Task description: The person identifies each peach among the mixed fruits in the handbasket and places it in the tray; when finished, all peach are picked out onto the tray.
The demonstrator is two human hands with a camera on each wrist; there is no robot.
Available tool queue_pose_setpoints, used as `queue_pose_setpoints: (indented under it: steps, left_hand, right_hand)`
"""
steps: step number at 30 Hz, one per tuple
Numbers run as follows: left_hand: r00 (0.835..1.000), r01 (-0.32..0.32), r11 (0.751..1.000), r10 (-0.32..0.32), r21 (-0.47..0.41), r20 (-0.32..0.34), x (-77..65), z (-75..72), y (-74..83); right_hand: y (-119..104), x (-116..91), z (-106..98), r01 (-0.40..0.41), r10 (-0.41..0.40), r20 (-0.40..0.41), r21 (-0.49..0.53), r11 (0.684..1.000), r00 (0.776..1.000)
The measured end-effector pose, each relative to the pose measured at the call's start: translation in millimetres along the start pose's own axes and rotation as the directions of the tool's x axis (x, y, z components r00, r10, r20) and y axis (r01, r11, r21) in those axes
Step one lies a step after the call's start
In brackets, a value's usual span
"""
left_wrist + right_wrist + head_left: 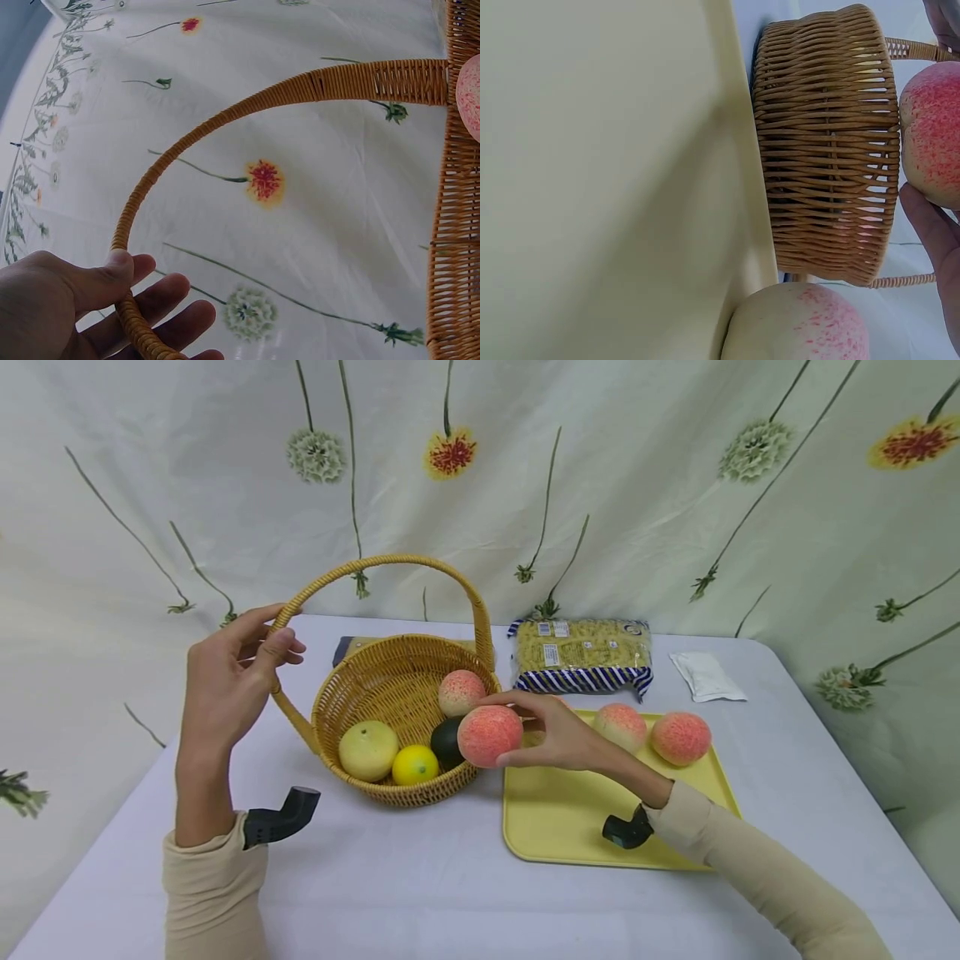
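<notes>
My left hand [232, 677] holds the arched handle [217, 120] of a woven wicker basket [405, 793] between thumb and fingers. In my right hand [558, 732] a pink peach [490, 737] is pinched, held at the basket's right rim. The right wrist view shows that peach [934, 135] beside the basket's slatted side [825, 150]. Inside the basket lie a pale yellow-green round fruit [368, 750], a yellow lemon [415, 765], a dark oval fruit [447, 742] partly hidden by the held peach, and another peach [461, 692].
Right of the basket is a yellow tray [555, 827] bearing a pale pink peach [621, 727] and a redder one [681, 738]. Behind it lie a bag of pasta [583, 656] and a white packet [707, 677]. A flat brownish item [360, 645] is partly hidden behind the basket.
</notes>
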State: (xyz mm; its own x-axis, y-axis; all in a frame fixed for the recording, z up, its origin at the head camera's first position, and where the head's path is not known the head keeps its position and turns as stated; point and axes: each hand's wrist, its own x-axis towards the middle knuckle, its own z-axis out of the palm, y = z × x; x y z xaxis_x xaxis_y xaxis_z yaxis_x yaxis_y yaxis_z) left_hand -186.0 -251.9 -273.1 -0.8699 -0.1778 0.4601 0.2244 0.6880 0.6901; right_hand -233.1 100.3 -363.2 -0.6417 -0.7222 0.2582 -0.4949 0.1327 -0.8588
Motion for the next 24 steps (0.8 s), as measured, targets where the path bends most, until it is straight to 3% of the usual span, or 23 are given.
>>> queue_pose_setpoints:
  steps: [11,24]
  left_hand:
    - [1.0,0.0,1.0,0.0,0.003,-0.002,-0.3,0.0,0.0]
    - [1.0,-0.014,1.0,0.014,0.002,-0.003,-1.5,0.2,1.9]
  right_hand:
    - [3.4,-18.2,-8.9,-0.048,0.048,-0.049,0.003,0.999,0.998]
    - [6.7,-38.0,-14.2,-0.026,0.027,-0.05,0.028,0.999,0.998]
